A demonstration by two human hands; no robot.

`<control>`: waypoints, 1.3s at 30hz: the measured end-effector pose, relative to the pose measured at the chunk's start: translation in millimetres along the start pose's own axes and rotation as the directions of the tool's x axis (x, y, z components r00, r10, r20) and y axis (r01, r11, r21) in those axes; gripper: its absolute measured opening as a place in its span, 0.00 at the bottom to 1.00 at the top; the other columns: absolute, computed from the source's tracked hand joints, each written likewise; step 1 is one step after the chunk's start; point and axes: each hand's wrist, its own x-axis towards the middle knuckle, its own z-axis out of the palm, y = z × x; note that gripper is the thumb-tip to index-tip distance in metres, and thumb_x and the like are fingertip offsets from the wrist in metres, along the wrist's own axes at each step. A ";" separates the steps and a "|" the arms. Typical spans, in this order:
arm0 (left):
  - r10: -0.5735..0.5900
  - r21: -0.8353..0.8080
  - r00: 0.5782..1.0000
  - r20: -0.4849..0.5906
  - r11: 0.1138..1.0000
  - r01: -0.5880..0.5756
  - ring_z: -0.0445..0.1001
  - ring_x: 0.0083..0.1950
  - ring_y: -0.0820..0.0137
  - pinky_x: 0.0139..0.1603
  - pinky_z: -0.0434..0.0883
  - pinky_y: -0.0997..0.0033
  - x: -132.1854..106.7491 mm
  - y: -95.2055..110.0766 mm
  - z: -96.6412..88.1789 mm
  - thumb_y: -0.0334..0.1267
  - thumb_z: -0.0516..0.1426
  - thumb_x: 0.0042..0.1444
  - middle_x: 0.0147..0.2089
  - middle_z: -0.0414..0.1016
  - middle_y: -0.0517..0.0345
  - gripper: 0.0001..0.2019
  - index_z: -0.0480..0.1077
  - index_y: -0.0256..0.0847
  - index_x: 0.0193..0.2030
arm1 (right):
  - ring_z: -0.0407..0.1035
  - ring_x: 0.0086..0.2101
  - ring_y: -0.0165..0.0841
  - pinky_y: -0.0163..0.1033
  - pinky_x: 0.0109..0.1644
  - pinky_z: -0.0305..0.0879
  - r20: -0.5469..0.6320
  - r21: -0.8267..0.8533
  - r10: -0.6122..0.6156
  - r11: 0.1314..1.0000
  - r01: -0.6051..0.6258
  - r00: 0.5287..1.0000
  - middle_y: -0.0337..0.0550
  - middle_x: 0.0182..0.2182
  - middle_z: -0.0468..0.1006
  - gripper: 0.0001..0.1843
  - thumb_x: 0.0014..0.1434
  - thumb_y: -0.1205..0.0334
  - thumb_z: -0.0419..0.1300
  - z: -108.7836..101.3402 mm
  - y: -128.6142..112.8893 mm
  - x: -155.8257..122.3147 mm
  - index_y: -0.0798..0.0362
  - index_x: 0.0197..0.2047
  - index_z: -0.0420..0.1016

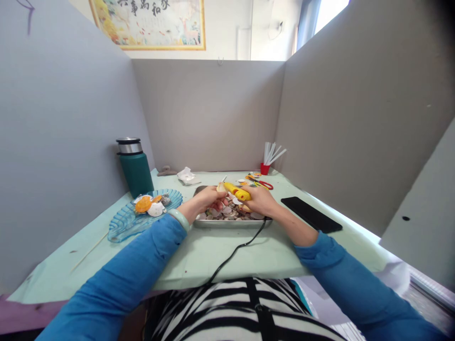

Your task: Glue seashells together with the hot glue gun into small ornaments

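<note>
Grey partitions (209, 113) wall in my spot on three sides; in front of me, the table (167, 270) under a pale green cover. Elbows low and wide over it, best for steadiness.

Metal tray (232, 224) near the middle, full of loose shells (227, 214). Good to work right above it: drips or a slipped piece should land there, not on the cloth.

Blue ribbed dish (121, 229) to the left, a few orange, white and dark pieces on it. My left forearm passes close by; sleeve wants watching.

Left hand (208, 199): fingertips pinching a pale shell (221, 187), held up over the tray. Right hand (261, 200): fingers wrapped round a yellow tool (236, 190), by its look a hot-glue gun. Cannot tell whether my finger presses a trigger, nor whether tip and shell touch.

Black cord (245, 245) drops over the tray's near rim and runs toward my lap. Leave it slack; a snag would jerk the tool.

Smallest matter, the shell itself: grip by the rim, light pressure as it is probably brittle, fingertips well off the tool's tip, which may be hot. Tool moves in small strokes; shell stays steady.
</note>
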 end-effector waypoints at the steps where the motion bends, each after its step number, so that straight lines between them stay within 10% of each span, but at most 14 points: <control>1: -0.002 -0.021 1.000 -0.001 1.000 0.002 0.64 0.16 0.78 0.18 0.62 0.78 0.0 0.5 0.2 0.37 0.54 0.53 0.25 0.72 0.55 0.07 0.64 0.33 0.33 | 0.68 0.31 0.33 0.32 0.30 0.51 -0.001 0.001 0.000 1.000 0.000 1.000 0.40 0.29 0.76 0.14 0.50 0.53 0.54 -0.1 -0.1 0.1 0.48 0.39 0.71; 39: -0.010 -0.173 0.998 0.056 0.985 0.019 0.63 0.15 0.75 0.18 0.61 0.75 4.6 2.8 -6.6 0.37 0.47 0.53 0.18 0.66 0.58 0.10 0.65 0.33 0.32 | 0.68 0.31 0.32 0.31 0.32 0.54 -0.020 0.044 -0.033 0.998 0.034 0.999 0.41 0.30 0.76 0.13 0.51 0.55 0.55 -1.9 -0.2 -1.5 0.50 0.39 0.72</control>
